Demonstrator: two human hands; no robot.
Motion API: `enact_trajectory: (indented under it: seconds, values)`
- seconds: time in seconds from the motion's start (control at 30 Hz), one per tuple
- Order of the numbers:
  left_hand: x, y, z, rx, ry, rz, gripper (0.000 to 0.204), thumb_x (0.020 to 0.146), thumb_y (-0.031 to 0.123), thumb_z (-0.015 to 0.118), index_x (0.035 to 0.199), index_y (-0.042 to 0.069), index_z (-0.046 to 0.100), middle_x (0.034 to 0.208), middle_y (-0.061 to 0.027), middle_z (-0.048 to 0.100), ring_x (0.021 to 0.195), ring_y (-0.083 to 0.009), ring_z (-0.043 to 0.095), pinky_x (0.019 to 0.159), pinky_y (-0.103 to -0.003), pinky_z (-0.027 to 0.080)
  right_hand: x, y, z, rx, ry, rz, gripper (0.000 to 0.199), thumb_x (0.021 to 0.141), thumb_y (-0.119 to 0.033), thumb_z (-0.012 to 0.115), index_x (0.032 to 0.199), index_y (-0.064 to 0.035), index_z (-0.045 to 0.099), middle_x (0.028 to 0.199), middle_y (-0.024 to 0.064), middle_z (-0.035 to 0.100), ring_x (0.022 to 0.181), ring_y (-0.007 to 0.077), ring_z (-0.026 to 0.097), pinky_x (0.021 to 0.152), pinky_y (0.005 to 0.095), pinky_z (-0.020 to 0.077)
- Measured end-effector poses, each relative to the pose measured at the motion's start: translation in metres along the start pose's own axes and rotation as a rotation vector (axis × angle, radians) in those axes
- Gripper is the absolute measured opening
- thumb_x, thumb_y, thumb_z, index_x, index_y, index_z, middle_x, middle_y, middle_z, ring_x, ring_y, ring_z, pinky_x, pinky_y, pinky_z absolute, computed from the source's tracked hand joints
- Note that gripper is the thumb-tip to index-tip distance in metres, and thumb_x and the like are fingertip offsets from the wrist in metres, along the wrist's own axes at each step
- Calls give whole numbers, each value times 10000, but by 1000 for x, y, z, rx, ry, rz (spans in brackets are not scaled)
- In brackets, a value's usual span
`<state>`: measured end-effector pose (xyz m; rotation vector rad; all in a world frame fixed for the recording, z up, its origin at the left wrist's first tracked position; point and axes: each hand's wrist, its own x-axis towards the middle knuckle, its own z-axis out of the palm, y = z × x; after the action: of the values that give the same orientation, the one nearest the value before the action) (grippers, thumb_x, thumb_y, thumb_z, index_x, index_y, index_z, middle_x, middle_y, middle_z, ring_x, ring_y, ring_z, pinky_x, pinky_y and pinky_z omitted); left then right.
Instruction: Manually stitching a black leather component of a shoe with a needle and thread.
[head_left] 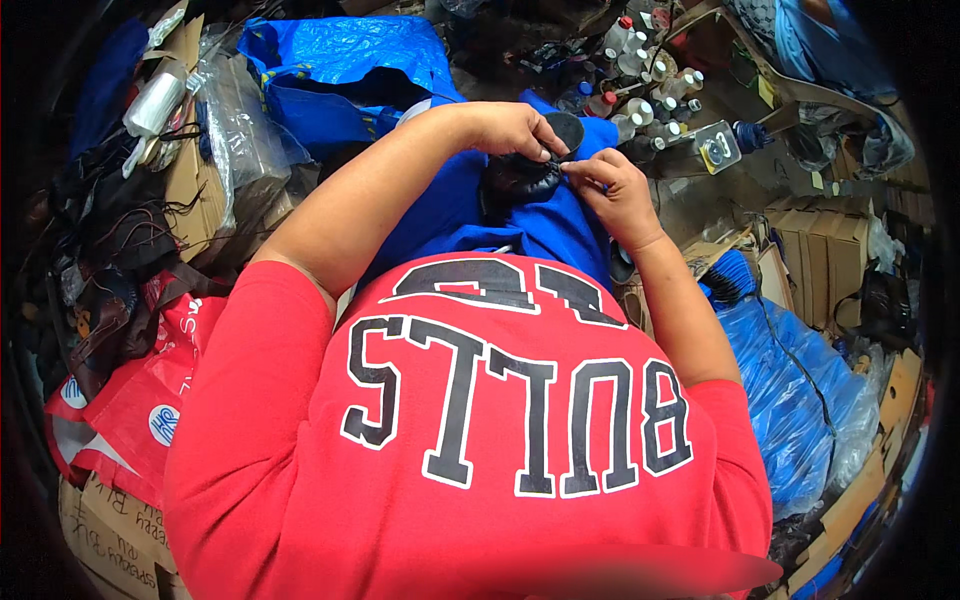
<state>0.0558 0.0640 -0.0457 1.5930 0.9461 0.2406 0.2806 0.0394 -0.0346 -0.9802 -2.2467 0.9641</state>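
A black shoe (pixel 519 181) with a glossy, dark upper rests on my lap, over blue cloth (pixel 440 210). My left hand (pixel 522 132) comes over it from the left, its fingers closed on the shoe's upper edge. Just beyond those fingertips shows a flat, dark grey rounded part (pixel 566 130) that seems to belong to the shoe. At the shoe's right side my right hand (pixel 614 192) pinches thumb and forefinger together against its edge. What lies in that pinch is too small to make out.
Several small bottles (pixel 640 100) stand at the far right, beside a clear container (pixel 717 147). A blue bag (pixel 350 60) lies at the far left. Cardboard boxes (pixel 825 250) and blue plastic wrapping (pixel 780 400) crowd the right; a red bag (pixel 140 400) is on the left.
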Motion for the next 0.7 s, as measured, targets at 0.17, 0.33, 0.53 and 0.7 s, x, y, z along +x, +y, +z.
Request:
enact_trajectory:
  seconds: [0.17, 0.33, 0.53, 0.7]
  values:
    - [5, -5, 2, -4, -51, 6, 344, 827, 89, 578, 1168, 44, 587, 1064, -65, 611, 976, -159, 544, 908, -282, 384, 6, -19, -10, -298, -124, -49, 178, 741, -46, 616, 895, -111, 676, 772, 88, 555, 700, 258, 582, 635, 347, 468]
    - [4, 4, 0, 102, -67, -33, 383, 773, 97, 627, 1151, 42, 591, 1025, -85, 633, 944, -157, 560, 878, -283, 405, 31, -57, -14, -796, -462, -74, 195, 770, -20, 484, 822, -103, 653, 864, 111, 551, 870, 273, 550, 738, 370, 439]
    - [10, 7, 1, 261, 221, 9, 430, 667, 102, 711, 1080, 50, 601, 991, -116, 636, 956, -226, 585, 817, -327, 455, 40, -23, 0, -559, -319, -5, 99, 748, -45, 584, 829, -53, 641, 819, 105, 571, 771, 265, 578, 691, 353, 464]
    - [-18, 7, 27, 459, 834, 119, 484, 667, 174, 746, 1100, 78, 553, 947, -128, 588, 982, -337, 561, 791, -374, 471, 29, 9, -9, 90, -312, 343, 181, 775, -174, 652, 929, -83, 674, 860, 90, 620, 738, 161, 560, 681, 295, 457]
